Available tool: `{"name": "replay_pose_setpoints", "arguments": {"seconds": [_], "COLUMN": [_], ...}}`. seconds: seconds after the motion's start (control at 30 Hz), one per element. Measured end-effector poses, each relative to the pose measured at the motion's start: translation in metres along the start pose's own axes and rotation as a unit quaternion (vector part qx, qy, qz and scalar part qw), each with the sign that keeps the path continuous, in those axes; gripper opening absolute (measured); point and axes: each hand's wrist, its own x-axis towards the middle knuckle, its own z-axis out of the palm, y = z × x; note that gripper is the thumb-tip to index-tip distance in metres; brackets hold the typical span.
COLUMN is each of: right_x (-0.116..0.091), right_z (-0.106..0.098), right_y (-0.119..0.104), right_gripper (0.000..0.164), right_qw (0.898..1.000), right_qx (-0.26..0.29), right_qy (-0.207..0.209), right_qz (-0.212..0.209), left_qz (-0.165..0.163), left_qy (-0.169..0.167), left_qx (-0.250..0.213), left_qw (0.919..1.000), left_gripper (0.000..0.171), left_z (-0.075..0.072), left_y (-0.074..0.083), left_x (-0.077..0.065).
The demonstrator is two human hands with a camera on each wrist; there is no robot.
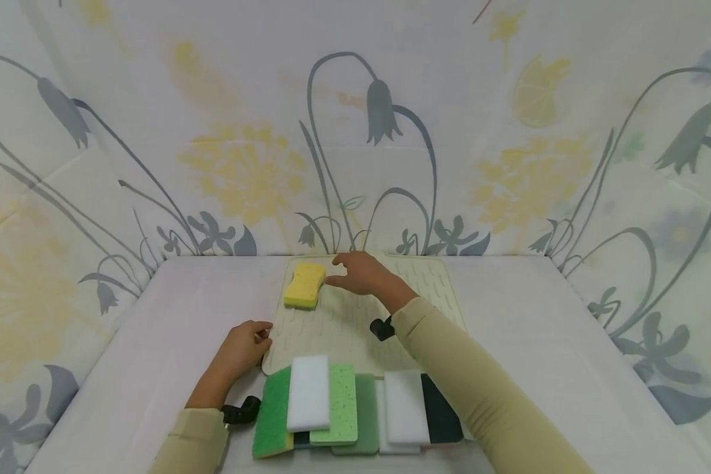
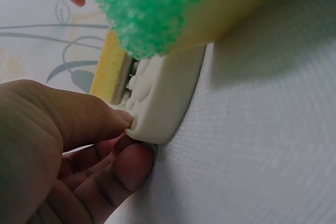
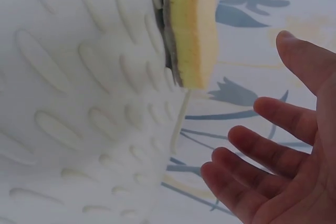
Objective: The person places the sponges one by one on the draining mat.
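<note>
A cream ridged drying mat point(image 1: 338, 336) lies on the table, with a yellow sponge point(image 1: 305, 285) on its far left part. My left hand point(image 1: 239, 352) pinches the mat's left edge; in the left wrist view the thumb point(image 2: 100, 116) presses on the rim and curled fingers sit against its side. Above the mat's far part, just right of the sponge, is my right hand point(image 1: 363, 273). Its fingers are spread and relaxed, with nothing held. The right wrist view shows a gap between this hand and the sponge point(image 3: 194, 30), whose grey underside rests on the ridges.
At the near edge of the mat lie several sponges and pads: a green scouring sponge point(image 1: 271, 415), white pads point(image 1: 309, 395) point(image 1: 405, 408), a light green speckled one point(image 1: 342, 405) and a dark one point(image 1: 441, 408). A flower-patterned curtain point(image 1: 355, 131) stands behind the table point(image 1: 527, 342).
</note>
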Motion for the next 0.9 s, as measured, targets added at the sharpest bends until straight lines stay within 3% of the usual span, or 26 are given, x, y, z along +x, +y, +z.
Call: {"name": "replay_pose_setpoints", "arguments": {"seconds": [0.4, 0.9], "right_x": [-0.031, -0.069], "right_z": [-0.006, -0.001], "right_y": [-0.001, 0.014], "right_gripper": [0.06, 0.058], "right_qw": [1.0, 0.998], "right_qx": [0.027, 0.041], "right_qy": [0.01, 0.042], "right_qz": [0.0, -0.013], "left_qz": [0.013, 0.017], "left_qy": [0.005, -0.004], "left_qx": [0.004, 0.015], "left_qw": [0.9999, 0.9997], "left_gripper": [0.04, 0.041], "left_z": [-0.001, -0.002], "left_y": [0.001, 0.001], "left_x": [-0.002, -0.002]}}
